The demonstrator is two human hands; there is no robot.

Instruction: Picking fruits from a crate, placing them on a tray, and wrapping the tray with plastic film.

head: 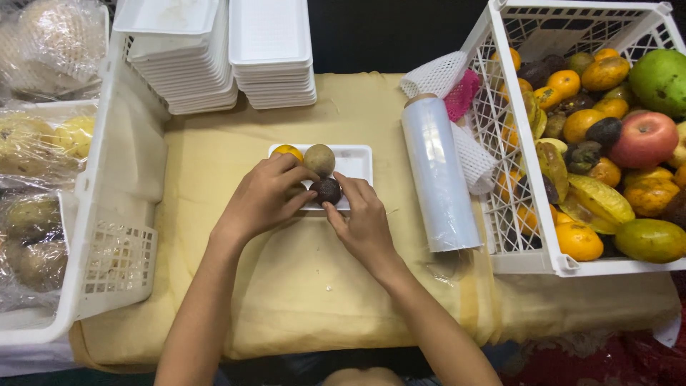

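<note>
While both hands meet over a white foam tray, small fruits are being set into it.

Seen from the head camera, the left hand and right hand pinch a dark round fruit between their fingertips at the tray's near edge, beside a greenish-brown fruit and an orange fruit already lying in it. The tray rests mid-surface on a yellow cloth. A roll of cling film lies just right of it, against a white crate heaped with mixed fruit; stacked empty trays stand behind. Judged from this, tray filling is under way, and seating the dark fruit calls for a gentle release.
</note>
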